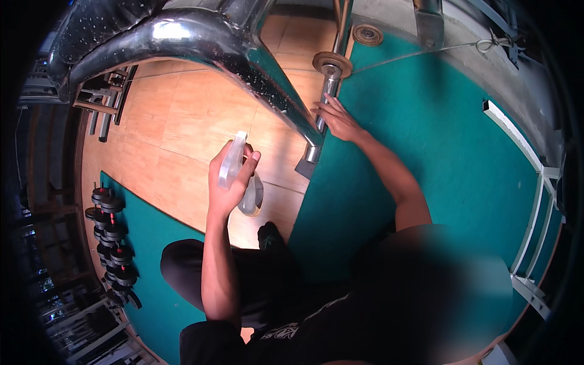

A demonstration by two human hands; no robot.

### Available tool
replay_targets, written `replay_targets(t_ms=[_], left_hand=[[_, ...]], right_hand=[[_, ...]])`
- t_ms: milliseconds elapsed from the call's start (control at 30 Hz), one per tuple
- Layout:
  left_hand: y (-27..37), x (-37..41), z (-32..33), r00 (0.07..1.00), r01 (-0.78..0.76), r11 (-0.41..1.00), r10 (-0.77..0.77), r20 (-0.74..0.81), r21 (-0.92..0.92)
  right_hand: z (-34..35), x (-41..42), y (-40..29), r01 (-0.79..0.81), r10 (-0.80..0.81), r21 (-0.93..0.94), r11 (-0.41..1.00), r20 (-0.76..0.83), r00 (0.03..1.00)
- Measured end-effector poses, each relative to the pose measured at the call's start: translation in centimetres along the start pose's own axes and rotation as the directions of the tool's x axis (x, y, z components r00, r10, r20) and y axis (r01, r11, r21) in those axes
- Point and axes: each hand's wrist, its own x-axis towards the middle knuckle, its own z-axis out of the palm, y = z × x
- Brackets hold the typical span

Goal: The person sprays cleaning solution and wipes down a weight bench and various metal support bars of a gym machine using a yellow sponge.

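My left hand (223,182) is wrapped around the neck of a clear spray bottle (252,196) with a white trigger head (232,162). It holds the bottle over the wooden floor, away from the metal frame. My right hand (340,121) lies with its fingers extended along the chrome tube (331,86) of a gym machine. Those fingers seem to touch the tube just below a worn round disc (332,64); the palm side is hidden. A thick dark, glossy frame leg (273,98) slants down to meet the tube near its foot (306,168).
Green matting (388,114) covers the floor at right, beside wood-look flooring (182,114). A second disc (367,35) and a taut cable (410,55) are near the wall. Several dumbbells (114,232) line the left; a white metal frame (513,125) stands right.
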Motion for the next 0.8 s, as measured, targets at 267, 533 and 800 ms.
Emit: replay_targets(t_ms=[267,533,800], left_hand=[[-0.2,0.2,1.0,0.998,0.017,1.0,-0.016,0.054,-0.018],[-0.4,0.1,0.8,0.998,0.01,1.0,-0.01,0.055,0.002],[0.3,0.1,0.8,0.999,0.023,1.0,-0.023,0.029,0.02]], right_hand=[[1.1,1.0,0.6,-0.342,0.46,0.459,0.82,-0.172,0.871],[-1.1,3.0,1.9,-0.395,0.403,0.111,0.912,-0.433,0.806],[-1.2,3.0,2.8,-0.131,0.148,0.238,0.963,-0.058,0.987]])
